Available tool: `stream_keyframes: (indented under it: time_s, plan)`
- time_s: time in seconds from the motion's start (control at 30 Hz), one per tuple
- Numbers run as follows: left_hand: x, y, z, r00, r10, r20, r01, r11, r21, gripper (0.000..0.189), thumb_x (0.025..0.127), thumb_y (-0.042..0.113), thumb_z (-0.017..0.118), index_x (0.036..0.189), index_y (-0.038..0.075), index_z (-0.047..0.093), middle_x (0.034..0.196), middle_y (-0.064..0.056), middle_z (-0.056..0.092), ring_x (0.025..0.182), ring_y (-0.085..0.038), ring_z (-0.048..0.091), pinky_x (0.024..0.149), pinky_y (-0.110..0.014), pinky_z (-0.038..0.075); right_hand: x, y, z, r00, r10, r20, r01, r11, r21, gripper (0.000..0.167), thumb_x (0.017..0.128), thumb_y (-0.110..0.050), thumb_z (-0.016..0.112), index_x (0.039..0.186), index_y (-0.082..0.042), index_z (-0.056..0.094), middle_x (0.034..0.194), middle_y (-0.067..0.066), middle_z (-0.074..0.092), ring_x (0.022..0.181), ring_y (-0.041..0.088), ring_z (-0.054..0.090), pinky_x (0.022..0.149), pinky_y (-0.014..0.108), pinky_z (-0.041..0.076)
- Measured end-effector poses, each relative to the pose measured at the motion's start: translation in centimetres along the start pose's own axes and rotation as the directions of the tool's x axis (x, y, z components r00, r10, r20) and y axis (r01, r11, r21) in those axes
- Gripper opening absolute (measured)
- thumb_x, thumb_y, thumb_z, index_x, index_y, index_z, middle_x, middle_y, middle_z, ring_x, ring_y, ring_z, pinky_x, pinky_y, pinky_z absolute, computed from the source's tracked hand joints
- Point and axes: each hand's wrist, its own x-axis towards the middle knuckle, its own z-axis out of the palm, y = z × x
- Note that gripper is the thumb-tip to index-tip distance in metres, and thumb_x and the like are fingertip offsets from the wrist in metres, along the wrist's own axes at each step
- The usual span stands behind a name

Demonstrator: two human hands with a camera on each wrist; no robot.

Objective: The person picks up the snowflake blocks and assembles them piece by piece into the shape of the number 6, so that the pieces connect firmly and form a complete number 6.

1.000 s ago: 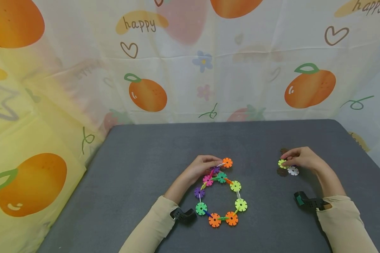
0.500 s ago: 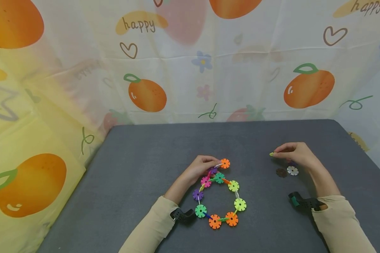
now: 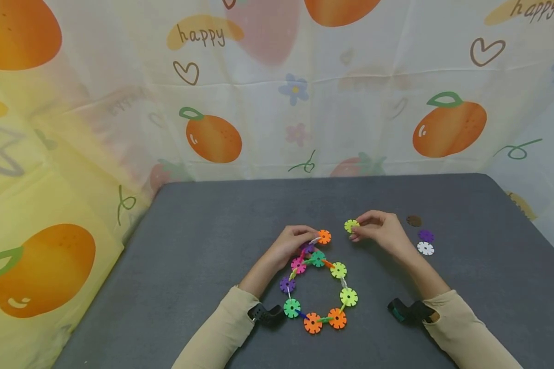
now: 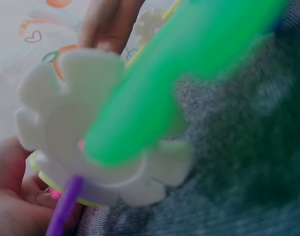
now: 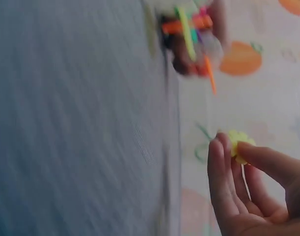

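In the head view my left hand (image 3: pixel 294 240) pinches the upper end of a chain of interlocking notched plastic discs, where a white disc (image 3: pixel 314 240) and an orange disc (image 3: pixel 324 236) stick out. The rest of the chain (image 3: pixel 338 270) lies as a multicoloured ring on the table. To the right, my right hand (image 3: pixel 382 229) holds a yellow-green disc (image 3: pixel 350 225) between thumb and fingers, a short way from the orange disc. The right wrist view shows this yellow disc (image 5: pixel 240 142) at the fingertips. Close to the left wrist camera, a green disc (image 4: pixel 154 93) is blurred and edge-on.
Three loose discs lie right of my right hand: brown (image 3: pixel 413 221), purple (image 3: pixel 426 236) and white (image 3: pixel 426 248). They rest on the dark grey table (image 3: pixel 212 215). A printed curtain (image 3: pixel 267 118) hangs behind the table's far edge.
My right hand has lifted the yellow-green disc from the loose pieces and carried it left towards the chain. The left hand keeps its hold; the chain has shifted slightly left.
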Motion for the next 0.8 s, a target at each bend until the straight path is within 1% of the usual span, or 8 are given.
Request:
stream_keyframes:
  time_s: [0.1,0.17,0.27,0.33,0.5,0.6,0.73,0.8]
  plan:
    - [0.0,-0.1,0.1,1.0,-0.004,-0.023,0.004,1.0,-0.01,0.028,0.097,0.02,0.06,0.112,-0.001,0.071,0.114,-0.012,0.07,0.089,-0.005,0.062,0.076,-0.02,0.054,-0.1,0.2,1.3,1.0,-0.004,0.018,0.004,1.0,0.028,0.027,0.089,-0.009,0.071,0.104,0.011,0.062,0.092,0.02,0.073,0.076,0.02,0.074,0.074,0.041,0.062]
    - [0.0,-0.1,0.1,0.999,-0.023,-0.028,0.022,0.999,-0.028,0.028,0.097,0.021,0.059,0.112,0.0,0.07,0.115,-0.012,0.07,0.085,-0.004,0.063,0.071,-0.021,0.055,-0.1,0.3,1.8,1.0,-0.008,0.027,0.007,0.999,0.032,0.026,0.089,-0.009,0.071,0.103,0.012,0.063,0.092,0.023,0.072,0.075,0.02,0.073,0.073,0.039,0.062]
    - [0.0,-0.2,0.2,0.998,-0.054,-0.027,0.052,0.996,-0.074,0.029,0.097,0.021,0.06,0.113,-0.001,0.069,0.113,-0.012,0.07,0.07,-0.004,0.064,0.059,-0.02,0.053,-0.2,0.5,2.3,0.999,-0.017,0.05,0.015,0.999,0.044,0.026,0.089,-0.008,0.07,0.102,0.013,0.063,0.091,0.025,0.072,0.074,0.02,0.074,0.073,0.038,0.062]
    - [0.1,-0.2,0.3,0.997,-0.062,-0.034,0.06,0.995,-0.079,0.029,0.097,0.022,0.06,0.113,-0.002,0.069,0.112,-0.011,0.07,0.067,-0.004,0.063,0.058,-0.02,0.053,-0.2,0.6,2.5,0.997,-0.024,0.067,0.021,0.999,0.051,0.026,0.089,-0.008,0.07,0.102,0.014,0.063,0.09,0.026,0.072,0.074,0.02,0.074,0.073,0.037,0.062]
    - [0.1,0.0,0.3,0.997,-0.062,-0.055,0.059,0.996,-0.063,0.03,0.096,0.023,0.061,0.111,-0.002,0.07,0.109,-0.008,0.07,0.076,-0.002,0.062,0.067,-0.017,0.052,-0.1,0.8,3.1,0.995,-0.03,0.09,0.024,0.997,0.07,0.024,0.088,-0.006,0.071,0.1,0.013,0.063,0.09,0.024,0.073,0.075,0.021,0.074,0.073,0.038,0.062]
    - [0.0,0.1,0.4,0.997,-0.061,-0.041,0.058,0.996,-0.068,0.03,0.096,0.022,0.061,0.11,-0.002,0.07,0.105,-0.006,0.07,0.075,-0.003,0.063,0.067,-0.017,0.052,-0.2,0.8,3.4,0.994,-0.042,0.1,0.034,0.996,0.077,0.022,0.088,-0.006,0.071,0.098,0.012,0.063,0.092,0.023,0.072,0.077,0.022,0.074,0.073,0.038,0.062]
    - [-0.2,0.2,0.4,0.999,-0.046,-0.024,0.045,0.997,-0.065,0.03,0.096,0.022,0.061,0.109,-0.003,0.07,0.099,-0.004,0.07,0.071,-0.004,0.065,0.069,-0.018,0.053,-0.3,0.8,3.8,0.993,-0.057,0.104,0.049,0.996,0.076,0.019,0.088,-0.004,0.071,0.094,0.012,0.062,0.097,0.028,0.07,0.077,0.022,0.074,0.073,0.037,0.062]
    - [-0.2,0.2,0.4,0.999,-0.037,-0.033,0.035,0.998,-0.057,0.03,0.096,0.022,0.061,0.108,-0.004,0.07,0.098,-0.003,0.069,0.076,-0.003,0.064,0.074,-0.017,0.052,-0.3,0.8,4.0,0.993,-0.062,0.1,0.055,0.996,0.068,0.019,0.087,-0.004,0.071,0.092,0.012,0.061,0.098,0.03,0.069,0.076,0.021,0.073,0.073,0.037,0.062]
